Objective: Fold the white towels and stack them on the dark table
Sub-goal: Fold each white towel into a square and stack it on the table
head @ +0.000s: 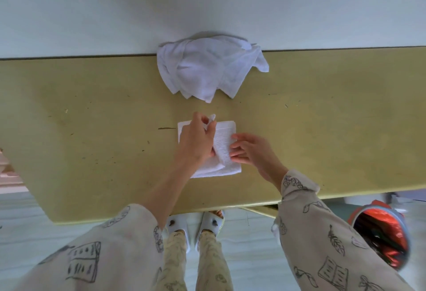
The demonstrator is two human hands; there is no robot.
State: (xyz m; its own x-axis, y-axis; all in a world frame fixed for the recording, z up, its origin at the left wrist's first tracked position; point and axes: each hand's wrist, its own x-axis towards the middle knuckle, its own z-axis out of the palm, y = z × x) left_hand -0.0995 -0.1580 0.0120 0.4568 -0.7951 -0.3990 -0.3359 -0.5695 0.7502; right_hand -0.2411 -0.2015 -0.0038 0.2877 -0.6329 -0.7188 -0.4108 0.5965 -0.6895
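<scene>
Mid-fold: my left hand (196, 139) pinches the towel (224, 150) flap, right hand (247, 149) flat, steadying. Next: lay flap over, press crease.

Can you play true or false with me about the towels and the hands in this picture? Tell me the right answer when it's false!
1. A crumpled pile of white towels lies at the far edge of the table. True.
2. The left hand holds part of the folded towel. True.
3. The right hand is up in the air, far from the towel. False: its fingertips rest on the folded towel.
4. The table is bright red. False: it looks yellowish green.
5. The person wears pale slippers. True.
6. The folded towel sits on top of the pile. False: it lies apart, nearer the person.
</scene>
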